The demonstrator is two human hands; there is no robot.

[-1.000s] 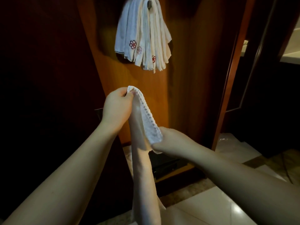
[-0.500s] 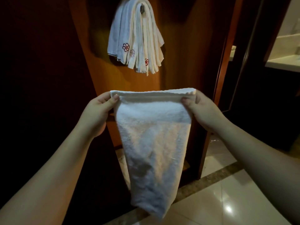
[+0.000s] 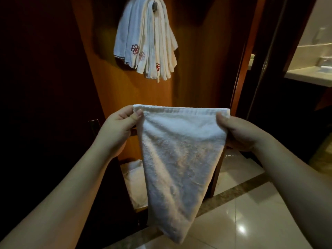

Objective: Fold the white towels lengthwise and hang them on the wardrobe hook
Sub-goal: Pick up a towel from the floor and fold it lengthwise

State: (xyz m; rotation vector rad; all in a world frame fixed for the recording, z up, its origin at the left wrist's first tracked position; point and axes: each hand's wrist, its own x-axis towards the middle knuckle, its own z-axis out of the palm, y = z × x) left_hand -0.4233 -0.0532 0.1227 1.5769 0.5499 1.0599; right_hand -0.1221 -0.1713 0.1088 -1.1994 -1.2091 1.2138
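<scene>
Left hand and right hand held apart, each pinching a top corner of a white terry towel — stretched flat between them, tapering downward. Above the hands — a bundle of folded white towels draped over a dark wardrobe hook.

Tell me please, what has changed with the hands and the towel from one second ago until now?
The hands moved apart and spread the white towel, which was bunched in a narrow strip. The left hand now pinches its top left corner, the right hand its top right, after shifting up from lower on the cloth. The top edge is now stretched level. The hung towels stayed on the hook.
</scene>
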